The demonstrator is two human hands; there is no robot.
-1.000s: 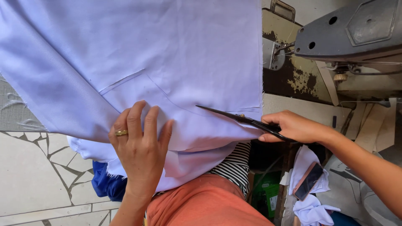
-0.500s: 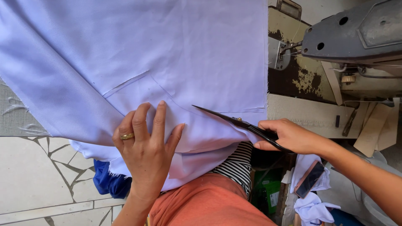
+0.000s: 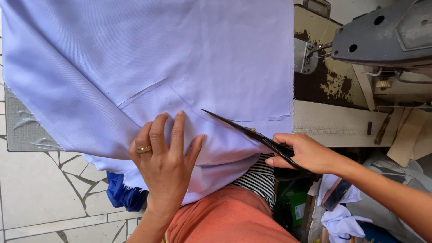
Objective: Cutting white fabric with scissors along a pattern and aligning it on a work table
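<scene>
1. A large sheet of pale lilac cloth (image 3: 180,58) is spread over the lap and out across the bench (image 3: 333,128), covering most of the view; its right edge hangs along the bench's left edge.
2. A grey sewing machine (image 3: 382,36) is seen at the far right corner of the bench, well apart from the cloth being handled.
3. A worn, patchy bench top is visible beside the cloth's right edge, with wooden strips lying near its right end.
4. The left hand (image 3: 164,162) is laid flat, fingers spread wide, on the near part of the cloth, pressing it down just beside the cut line; a ring is worn on one finger.
5. The right hand (image 3: 308,153) is closed around the handles of dark scissors (image 3: 245,130), whose blades are parted only narrowly and point into the cloth towards the left.
6. A faint drawn outline (image 3: 141,92) is visible on the cloth above the left hand.
7. Judged from the pictures, the cut has been carried in from the cloth's right edge as far as the blade tips; the stretch along the outline beyond them appears uncut.
</scene>
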